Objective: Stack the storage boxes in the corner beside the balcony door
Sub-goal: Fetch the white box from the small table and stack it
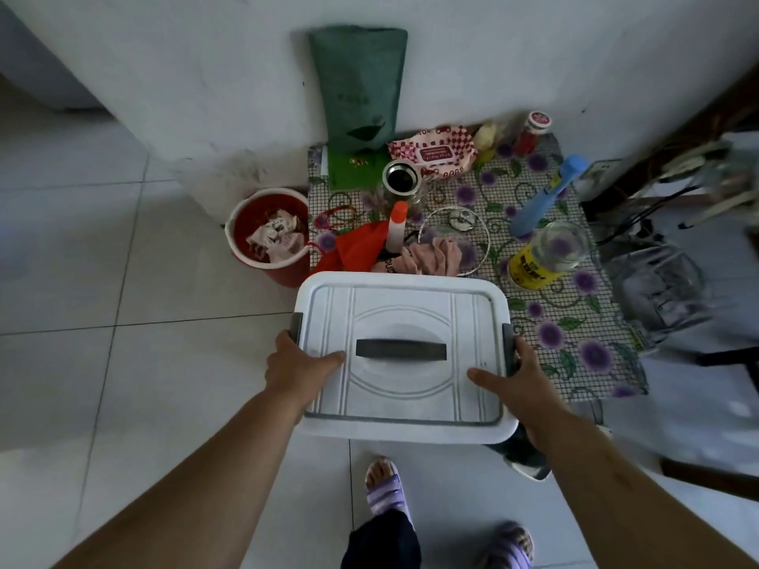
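A white storage box [404,388] with a grey lid handle [401,349] and grey side latches is held in front of me above the floor, at the near-left corner of a small table. My left hand [297,367] grips its left side, thumb lying on the lid. Gripping the right side is my right hand [519,384], thumb also on the lid. The box body under the lid is hidden.
A low table [575,322] with a floral cloth carries a jar, bottles, a glass lid, wipes and cloths. A red bucket [267,236] stands against the white wall at its left. A green bag [359,88] leans on the wall. Cables and a chair sit right. My sandalled feet stand on pale tiles.
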### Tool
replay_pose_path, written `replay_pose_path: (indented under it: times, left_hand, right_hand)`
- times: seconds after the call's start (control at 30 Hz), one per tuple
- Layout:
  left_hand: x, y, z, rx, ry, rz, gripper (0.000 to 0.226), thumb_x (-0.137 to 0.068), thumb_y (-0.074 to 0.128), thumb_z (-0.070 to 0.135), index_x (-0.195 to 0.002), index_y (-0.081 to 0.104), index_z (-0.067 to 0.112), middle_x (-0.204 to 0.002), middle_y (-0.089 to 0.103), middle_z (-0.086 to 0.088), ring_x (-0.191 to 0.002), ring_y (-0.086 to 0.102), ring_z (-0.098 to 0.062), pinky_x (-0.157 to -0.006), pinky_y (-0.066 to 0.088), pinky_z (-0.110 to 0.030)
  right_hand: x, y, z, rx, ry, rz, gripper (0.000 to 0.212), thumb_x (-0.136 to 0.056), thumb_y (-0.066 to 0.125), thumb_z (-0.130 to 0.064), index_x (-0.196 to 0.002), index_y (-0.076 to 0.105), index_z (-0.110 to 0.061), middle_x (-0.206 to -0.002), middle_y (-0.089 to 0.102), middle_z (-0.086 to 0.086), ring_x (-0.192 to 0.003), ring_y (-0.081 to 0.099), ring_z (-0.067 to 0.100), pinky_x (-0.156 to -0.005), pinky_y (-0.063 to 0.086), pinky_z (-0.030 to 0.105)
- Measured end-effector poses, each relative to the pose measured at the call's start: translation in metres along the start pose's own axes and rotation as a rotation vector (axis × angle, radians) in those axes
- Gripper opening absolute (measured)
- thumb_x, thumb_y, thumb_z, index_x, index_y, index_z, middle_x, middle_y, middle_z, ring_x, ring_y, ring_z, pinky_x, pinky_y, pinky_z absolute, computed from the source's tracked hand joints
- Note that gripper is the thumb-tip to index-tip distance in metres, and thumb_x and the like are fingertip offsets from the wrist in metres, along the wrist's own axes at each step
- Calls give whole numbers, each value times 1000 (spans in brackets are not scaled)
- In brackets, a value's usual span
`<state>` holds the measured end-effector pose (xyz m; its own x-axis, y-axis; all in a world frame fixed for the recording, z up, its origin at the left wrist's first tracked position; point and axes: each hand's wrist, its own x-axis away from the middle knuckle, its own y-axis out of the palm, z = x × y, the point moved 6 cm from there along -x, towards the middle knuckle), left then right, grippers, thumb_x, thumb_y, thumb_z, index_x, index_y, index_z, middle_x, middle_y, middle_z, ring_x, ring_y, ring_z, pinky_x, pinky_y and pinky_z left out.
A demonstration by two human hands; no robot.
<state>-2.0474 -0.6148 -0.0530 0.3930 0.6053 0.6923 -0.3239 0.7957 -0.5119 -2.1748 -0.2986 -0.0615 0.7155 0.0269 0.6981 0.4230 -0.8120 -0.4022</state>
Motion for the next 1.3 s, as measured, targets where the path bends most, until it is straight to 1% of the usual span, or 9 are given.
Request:
replay_pose_path:
  times: [0.17, 0.43, 0.57, 0.73, 0.83, 0.93, 1.03, 1.17, 1.3]
  left_hand:
    - [18, -7, 3, -9, 3, 46, 102, -65, 83, 44, -146, 29, 14, -138, 50, -16, -124, 51, -39, -103, 46, -53]
    - [61, -10, 22, -36, 76, 58, 101, -61, 85, 48, -142, 34, 13, -136, 52, -15, -123, 52, -39, -102, 46, -52]
    - [96, -3, 32, -44, 142, 66, 103, -56, 85, 51, -139, 37, 13, -134, 55, -14, -120, 54, -39, -99, 48, -52]
    - [152, 25, 45, -95, 250, 40, 100, -57, 88, 48, -136, 40, 11, -135, 56, -16, -121, 55, -38, -102, 47, -49]
    - [192, 55, 49, -126, 312, -5, 114, -59, 87, 49, -148, 28, 10, -148, 46, -17, -132, 46, -38, -108, 42, -48]
    - [238, 93, 49, -157, 378, -64, 124, -62, 85, 51, -154, 12, 12, -159, 28, -17, -142, 34, -39, -112, 36, -50]
    - [279, 130, 47, -204, 430, -108, 127, -63, 82, 56, -155, 5, 15, -161, 22, -14, -144, 30, -39, -113, 35, -52]
    - [346, 193, 45, -259, 553, -182, 125, -63, 83, 54, -154, 11, 9, -160, 24, -14, -144, 30, -36, -115, 30, -45]
    - [410, 257, 33, -310, 648, -251, 125, -61, 83, 56, -154, 14, 8, -159, 28, -14, -143, 33, -35, -115, 31, -44]
  right_hand:
    - [18, -6, -1, -19, -19, 18, 97, -67, 86, -27, -146, 30, -23, -130, 58, 4, -108, 55, 23, -93, 45, 37]
    - [63, -40, -1, -83, -60, 45, 92, -67, 86, -24, -143, 35, -20, -129, 59, 5, -114, 58, 26, -101, 47, 46]
    - [92, -66, 11, -134, -83, 71, 87, -68, 86, -21, -141, 38, -20, -117, 59, -1, -106, 57, 23, -93, 47, 38]
    - [136, -116, 49, -174, -97, 130, 88, -67, 85, -26, -142, 37, -23, -122, 61, 3, -110, 60, 27, -97, 50, 44]
    - [165, -151, 86, -239, -99, 197, 85, -67, 86, -27, -139, 40, -28, -101, 62, -10, -90, 61, 14, -77, 52, 30]
    - [198, -190, 130, -312, -90, 274, 82, -68, 86, -28, -137, 41, -29, -90, 56, -21, -76, 53, -2, -57, 39, 16]
    - [229, -225, 173, -358, -75, 331, 87, -68, 85, -28, -141, 37, -27, -95, 56, -15, -79, 53, 2, -62, 42, 19]
    - [279, -280, 241, -441, -61, 423, 83, -69, 85, -26, -138, 39, -28, -94, 53, -18, -80, 51, -1, -58, 39, 14]
    - [326, -329, 310, -509, -23, 540, 89, -68, 86, -25, -142, 37, -27, -112, 56, -4, -97, 55, 16, -78, 44, 27]
